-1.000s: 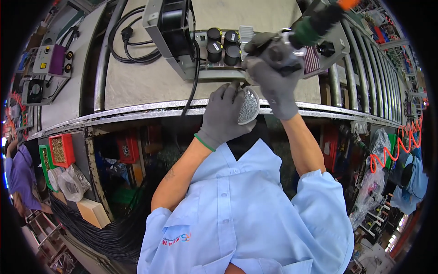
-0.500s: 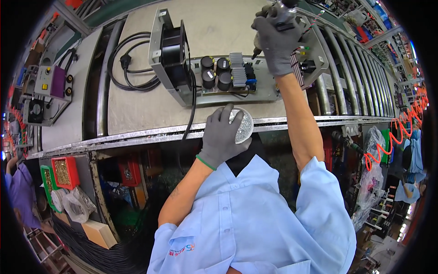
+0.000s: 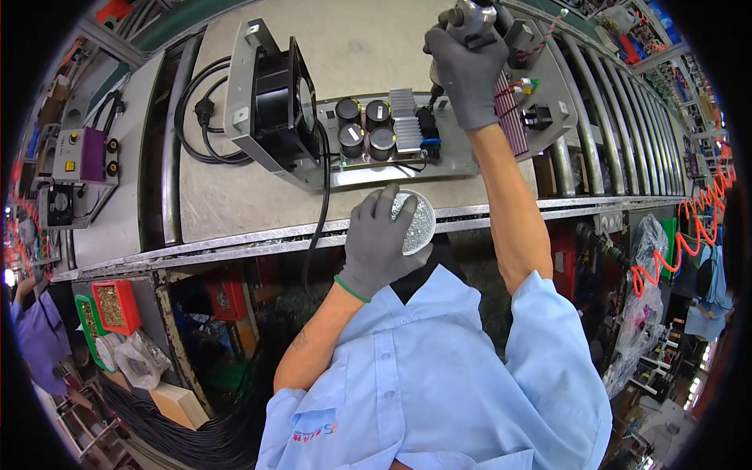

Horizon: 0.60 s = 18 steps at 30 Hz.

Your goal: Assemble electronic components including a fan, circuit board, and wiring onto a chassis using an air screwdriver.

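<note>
My left hand [image 3: 380, 239], gloved in grey, is closed around a white bowl [image 3: 429, 235] of small shiny metal fasteners at the bench's front edge. In my gloved right hand [image 3: 468, 82] is a power screwdriver [image 3: 475, 22], nearly upright. Its bit points down into the metal chassis [image 3: 352, 178], behind the heatsink area; whether it touches a screw I cannot tell. On the chassis stand several black capacitors [image 3: 352, 139], a silver finned heatsink [image 3: 406, 117] and, at the left end, a black fan [image 3: 276, 102]. The right end panel [image 3: 554, 110] carries a black socket.
A black power cable [image 3: 192, 129] lies coiled left of the chassis. Metal rollers [image 3: 607, 117] run along the right. A purple-fronted unit [image 3: 82, 157] stands far left. Below the bench are a red bin [image 3: 115, 307] of fasteners and black cables [image 3: 188, 439]. A red coiled hose [image 3: 658, 262] hangs at right.
The screwdriver has become more upright, and my right hand has shifted slightly left. The chassis's fan end appears further left and nearer. My left hand still holds the bowl.
</note>
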Available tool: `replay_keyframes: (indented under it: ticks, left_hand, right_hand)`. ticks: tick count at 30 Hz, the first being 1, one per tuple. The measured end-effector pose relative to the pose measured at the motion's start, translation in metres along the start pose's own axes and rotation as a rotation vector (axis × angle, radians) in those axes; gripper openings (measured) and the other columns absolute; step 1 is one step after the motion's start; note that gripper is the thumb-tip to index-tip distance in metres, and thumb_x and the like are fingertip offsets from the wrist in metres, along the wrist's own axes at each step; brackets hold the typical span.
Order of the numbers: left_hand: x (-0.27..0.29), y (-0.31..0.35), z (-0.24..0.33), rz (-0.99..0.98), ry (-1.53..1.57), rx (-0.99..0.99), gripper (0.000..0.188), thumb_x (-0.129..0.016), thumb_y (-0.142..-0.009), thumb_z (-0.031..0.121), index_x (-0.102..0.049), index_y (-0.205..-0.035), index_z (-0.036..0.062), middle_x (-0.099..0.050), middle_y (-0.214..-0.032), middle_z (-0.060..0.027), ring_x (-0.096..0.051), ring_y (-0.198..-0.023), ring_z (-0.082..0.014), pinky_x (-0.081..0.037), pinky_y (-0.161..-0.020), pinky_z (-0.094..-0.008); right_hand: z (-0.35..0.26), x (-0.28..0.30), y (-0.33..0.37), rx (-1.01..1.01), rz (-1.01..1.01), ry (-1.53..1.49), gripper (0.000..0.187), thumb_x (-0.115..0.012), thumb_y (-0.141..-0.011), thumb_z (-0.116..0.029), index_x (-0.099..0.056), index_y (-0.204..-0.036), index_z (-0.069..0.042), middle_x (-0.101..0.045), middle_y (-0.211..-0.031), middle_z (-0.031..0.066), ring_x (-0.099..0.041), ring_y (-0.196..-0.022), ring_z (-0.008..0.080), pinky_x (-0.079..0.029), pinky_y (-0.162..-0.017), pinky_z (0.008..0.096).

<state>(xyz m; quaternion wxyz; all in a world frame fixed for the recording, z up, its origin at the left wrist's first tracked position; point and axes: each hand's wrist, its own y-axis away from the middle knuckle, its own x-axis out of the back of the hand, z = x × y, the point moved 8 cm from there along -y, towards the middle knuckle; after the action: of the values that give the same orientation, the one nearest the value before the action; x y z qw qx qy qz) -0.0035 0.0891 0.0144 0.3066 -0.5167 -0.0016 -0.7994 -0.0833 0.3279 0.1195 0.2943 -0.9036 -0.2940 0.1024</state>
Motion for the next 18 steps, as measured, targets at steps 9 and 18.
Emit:
replay_keyframes:
  ticks: [9, 18]
  left_hand:
    - [0.003, 0.003, 0.003, 0.042, -0.021, -0.025, 0.074, -0.084, -0.061, 0.036, -0.06, -0.128, 0.0129, -0.05, -0.134, -0.0211, -0.052, -0.116, -0.0431, -0.045, -0.098, -0.0512]
    - [0.005, 0.004, 0.003, 0.095, -0.005, -0.07, 0.072, -0.084, -0.061, 0.037, -0.061, -0.125, 0.0112, -0.052, -0.132, -0.0221, -0.052, -0.115, -0.0441, -0.046, -0.096, -0.0521]
  right_hand:
    - [-0.024, 0.0, 0.011, 0.082, 0.032, 0.001, 0.017, -0.071, -0.076, 0.002, -0.068, -0.093, 0.001, -0.068, -0.075, 0.0023, -0.061, -0.06, 0.0072, -0.05, -0.054, 0.0234]
    - [-0.108, 0.019, 0.096, -0.198, -0.121, -0.543, 0.033, -0.066, -0.076, 0.014, -0.063, -0.107, 0.002, -0.07, -0.097, 0.0103, -0.066, -0.078, 0.0132, -0.056, -0.065, 0.0255]
